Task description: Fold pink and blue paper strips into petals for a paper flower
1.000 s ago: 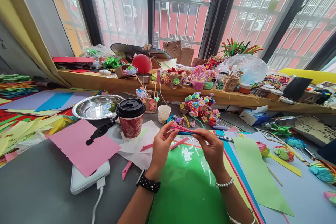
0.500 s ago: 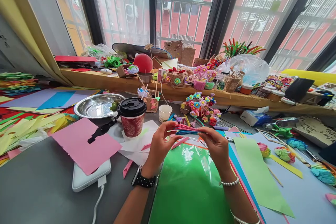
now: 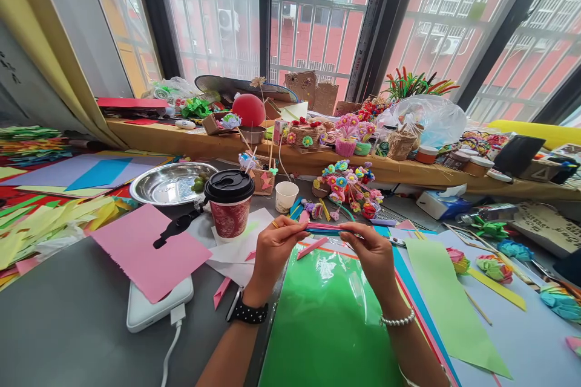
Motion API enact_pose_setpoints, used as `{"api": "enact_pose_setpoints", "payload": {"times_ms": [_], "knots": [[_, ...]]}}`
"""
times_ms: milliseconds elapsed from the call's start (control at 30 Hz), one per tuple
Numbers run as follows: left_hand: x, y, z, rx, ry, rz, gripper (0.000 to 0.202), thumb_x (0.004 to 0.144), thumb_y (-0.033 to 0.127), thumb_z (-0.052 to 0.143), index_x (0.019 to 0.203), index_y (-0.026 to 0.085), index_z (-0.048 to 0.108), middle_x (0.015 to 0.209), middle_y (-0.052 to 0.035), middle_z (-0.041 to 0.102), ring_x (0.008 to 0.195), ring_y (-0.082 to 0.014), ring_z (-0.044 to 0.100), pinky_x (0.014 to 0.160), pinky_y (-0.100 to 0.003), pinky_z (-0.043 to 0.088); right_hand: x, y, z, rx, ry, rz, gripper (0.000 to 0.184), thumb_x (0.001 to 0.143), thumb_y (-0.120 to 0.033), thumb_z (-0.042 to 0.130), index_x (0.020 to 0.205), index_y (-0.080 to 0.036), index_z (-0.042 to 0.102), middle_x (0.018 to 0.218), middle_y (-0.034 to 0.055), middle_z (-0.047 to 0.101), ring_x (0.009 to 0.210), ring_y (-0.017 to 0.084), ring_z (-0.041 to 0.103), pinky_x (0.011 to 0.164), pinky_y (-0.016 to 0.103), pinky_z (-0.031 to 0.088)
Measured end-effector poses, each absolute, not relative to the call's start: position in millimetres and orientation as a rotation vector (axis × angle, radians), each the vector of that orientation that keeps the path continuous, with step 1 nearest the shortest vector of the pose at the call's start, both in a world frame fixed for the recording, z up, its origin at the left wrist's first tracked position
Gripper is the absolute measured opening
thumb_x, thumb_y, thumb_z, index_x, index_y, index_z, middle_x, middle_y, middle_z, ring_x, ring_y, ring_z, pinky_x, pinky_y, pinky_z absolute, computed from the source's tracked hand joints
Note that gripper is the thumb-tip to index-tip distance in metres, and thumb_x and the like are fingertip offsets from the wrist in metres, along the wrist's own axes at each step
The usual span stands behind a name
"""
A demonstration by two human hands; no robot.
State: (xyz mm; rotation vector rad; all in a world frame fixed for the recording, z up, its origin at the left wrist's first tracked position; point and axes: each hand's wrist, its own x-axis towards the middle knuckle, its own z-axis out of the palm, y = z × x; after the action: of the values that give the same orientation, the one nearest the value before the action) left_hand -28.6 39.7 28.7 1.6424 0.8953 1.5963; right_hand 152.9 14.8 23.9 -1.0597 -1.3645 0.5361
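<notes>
Glossy green sheet (image 3: pixel 327 314) below; left hand (image 3: pixel 272 251), right hand (image 3: pixel 374 254) pinch thin pink-blue paper strips (image 3: pixel 324 228).

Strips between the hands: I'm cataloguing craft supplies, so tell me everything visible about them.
The strips are a thin flat bundle of pink and blue paper, held level, side to side. The left hand pinches one end, the right hand the other, above a glossy green sheet.

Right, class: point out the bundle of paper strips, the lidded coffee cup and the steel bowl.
bundle of paper strips (image 3: pixel 327 229), head view, its bare middle stretch.
coffee cup (image 3: pixel 230 219), head view, red patterned wall.
steel bowl (image 3: pixel 158 186), head view, bare inner floor.
</notes>
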Motion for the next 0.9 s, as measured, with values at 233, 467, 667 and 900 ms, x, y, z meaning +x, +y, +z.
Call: {"api": "enact_pose_setpoints", "payload": {"times_ms": [233,467,667,900], "knots": [[-28,40,31,1.506,0.906,1.475,0.016,0.062,0.026,0.066,0.076,0.019,0.069,0.071,-0.0012,0.055,0.065,-0.0122,0.055,0.058,-0.023,0.047,151,15,28,-1.140,-1.175,0.896,0.016,0.063,-0.028,0.068,0.077,-0.019,0.067,0.071,0.0010,0.066,0.063,0.012,0.059,0.061,0.024,0.048],[-20,37,36,1.169,0.688,1.225,0.030,0.061,0.027,0.067,0.088,0.015,0.064,0.064,0.0013,0.054,0.055,-0.0085,0.051,0.054,-0.021,0.043,141,18,23,-0.941,-0.586,1.592,0.015,0.054,-0.018,0.074,0.065,-0.014,0.065,0.058,-0.0021,0.063,0.049,0.004,0.056,0.047,0.011,0.046],[-13,38,29,1.274,0.721,1.198,0.015,0.061,0.026,0.067,0.070,0.014,0.067,0.074,-0.0031,0.060,0.070,-0.0136,0.053,0.064,-0.023,0.043,127,18,14,-0.740,-0.265,1.917,0.016,0.058,-0.009,0.071,0.071,-0.008,0.061,0.058,0.0024,0.064,0.046,0.006,0.058,0.045,0.012,0.049],[-5,34,21,1.127,0.631,1.173,0.027,0.065,0.029,0.064,0.089,0.016,0.067,0.088,-0.0072,0.066,0.085,-0.0207,0.057,0.083,-0.033,0.040,123,18,12,-0.660,-0.181,2.009,0.008,0.067,-0.009,0.064,0.073,-0.009,0.057,0.058,0.0028,0.064,0.049,0.008,0.059,0.048,0.014,0.051]]}}
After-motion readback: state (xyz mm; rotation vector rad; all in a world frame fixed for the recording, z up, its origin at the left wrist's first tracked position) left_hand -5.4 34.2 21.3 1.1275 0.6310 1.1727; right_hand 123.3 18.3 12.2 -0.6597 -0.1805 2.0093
